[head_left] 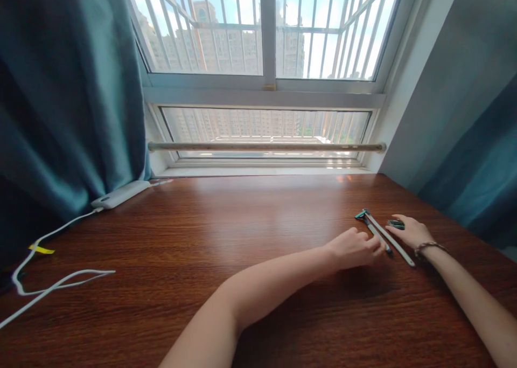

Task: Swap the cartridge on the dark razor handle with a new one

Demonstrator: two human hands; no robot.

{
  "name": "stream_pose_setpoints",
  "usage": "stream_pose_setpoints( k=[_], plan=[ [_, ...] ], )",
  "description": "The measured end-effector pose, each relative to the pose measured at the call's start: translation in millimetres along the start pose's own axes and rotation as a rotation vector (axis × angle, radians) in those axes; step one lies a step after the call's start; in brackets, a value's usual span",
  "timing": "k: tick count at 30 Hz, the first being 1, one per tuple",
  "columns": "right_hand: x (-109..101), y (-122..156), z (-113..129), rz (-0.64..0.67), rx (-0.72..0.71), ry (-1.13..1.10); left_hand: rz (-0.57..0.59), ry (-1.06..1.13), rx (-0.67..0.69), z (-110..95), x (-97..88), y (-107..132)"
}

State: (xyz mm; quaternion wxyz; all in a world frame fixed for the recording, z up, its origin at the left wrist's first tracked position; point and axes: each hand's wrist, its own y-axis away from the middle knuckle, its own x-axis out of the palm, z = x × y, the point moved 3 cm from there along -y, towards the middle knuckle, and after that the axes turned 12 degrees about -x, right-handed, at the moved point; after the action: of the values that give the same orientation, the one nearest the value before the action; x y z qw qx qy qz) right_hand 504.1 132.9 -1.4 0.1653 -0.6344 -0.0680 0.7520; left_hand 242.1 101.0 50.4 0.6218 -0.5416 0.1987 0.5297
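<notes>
On the right of the brown, wood-grain tabletop [242,222], the left hand [357,248] is curling its fingers at the near end of the slim, grey-handled, teal-headed razor [372,229], while the right hand [412,232] is arching around a small, dark-green, blocky object [396,224]; whether either is gripping, the view is not showing. A thin, white, plastic-looking stick [390,238] is lying between them. The step appears to be positioning these items; the next move is probably calling for light fingertip control.
</notes>
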Motion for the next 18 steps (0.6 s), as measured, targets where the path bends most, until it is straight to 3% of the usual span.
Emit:
stream_pose_setpoints(
  k=[4, 8, 12, 18],
  plan=[
    [-5, -1, -4, -0.021, 0.006, -0.036, 0.077, -0.033, 0.004, -11, 34.4, -42],
    [-12, -2, -9, -0.073, 0.067, -0.055, 0.173, -0.02, 0.042, -19, 46.5, -66],
    [-13, -2, -6, -0.107, 0.08, -0.086, 0.202, 0.0, 0.085, -22, 51.0, -73],
    [-13, -2, 2, -0.107, 0.043, -0.13, 0.087, 0.092, 0.142, -10, 52.2, -62]
  ],
)
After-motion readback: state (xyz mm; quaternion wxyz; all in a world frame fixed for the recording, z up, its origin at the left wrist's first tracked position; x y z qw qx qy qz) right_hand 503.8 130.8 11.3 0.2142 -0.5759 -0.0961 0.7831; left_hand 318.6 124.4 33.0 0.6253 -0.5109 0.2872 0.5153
